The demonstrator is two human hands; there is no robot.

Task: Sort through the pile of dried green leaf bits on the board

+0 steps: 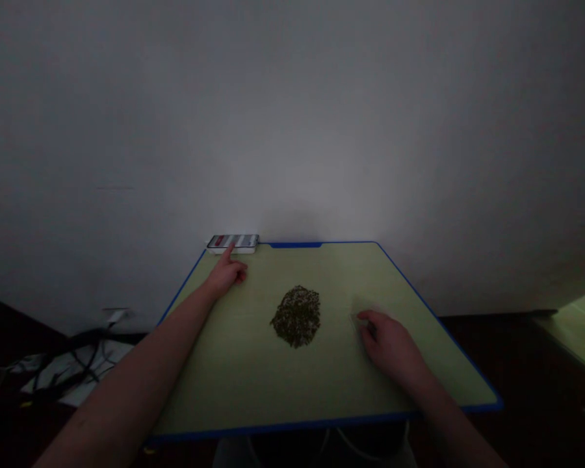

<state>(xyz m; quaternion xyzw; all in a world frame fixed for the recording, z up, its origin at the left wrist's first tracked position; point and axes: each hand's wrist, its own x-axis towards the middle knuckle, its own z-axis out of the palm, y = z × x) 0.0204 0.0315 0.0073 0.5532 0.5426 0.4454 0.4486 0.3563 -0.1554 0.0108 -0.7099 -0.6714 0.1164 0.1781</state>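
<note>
Grains [297,316], small and dark, lie in a single low heap near the middle of the bench [253,383], well inside all four of its blue edges. As I judge it from my remote station, the work on the heap is little advanced: the grains are gathered in one place, none visibly set apart, and both hands are away from them, so the handling itself appears to be what is left. My left hand [228,273] reaches the far left corner with the index finger stretched out and the other fingers loosely curled, holding nothing; the fingertip is at the phone [223,241], though I cannot tell whether it presses. My right hand [383,338] rests between the heap and the right edge, thumb and index finger bent toward a faint see-through piece [354,320]; whether the grip pinches it, blur prevents my saying. A wall [297,130] stands behind the far edge. Cables [85,364] lie off the bench, beyond the left edge. My left forearm covers part of that edge; between right hand and heap I see only the see-through piece. Dim light hides finer detail.
</note>
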